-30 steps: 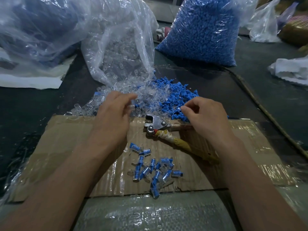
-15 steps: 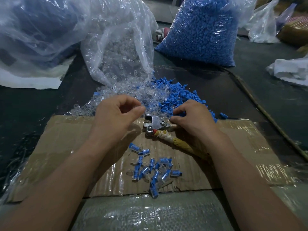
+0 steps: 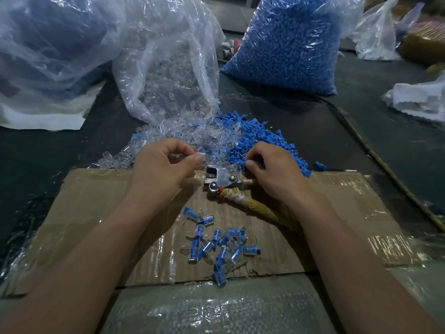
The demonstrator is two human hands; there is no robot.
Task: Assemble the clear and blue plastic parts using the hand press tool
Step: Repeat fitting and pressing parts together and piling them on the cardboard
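Left hand [image 3: 166,167] pinches a clear plastic part [image 3: 200,154] between thumb and forefinger, just in front of the loose clear parts [image 3: 166,136] spilling from an open plastic bag [image 3: 168,68]. Between the two hands the hand press tool [image 3: 222,179] lies on the cardboard sheet [image 3: 96,203], its metal head toward the piles and its taped handles running under the right wrist. Right hand [image 3: 272,172], fingers curled, pinches a blue part [image 3: 252,162] at the edge of the blue pile [image 3: 262,138]. Assembled clear-and-blue pieces [image 3: 216,247] lie scattered on the cardboard nearer the person.
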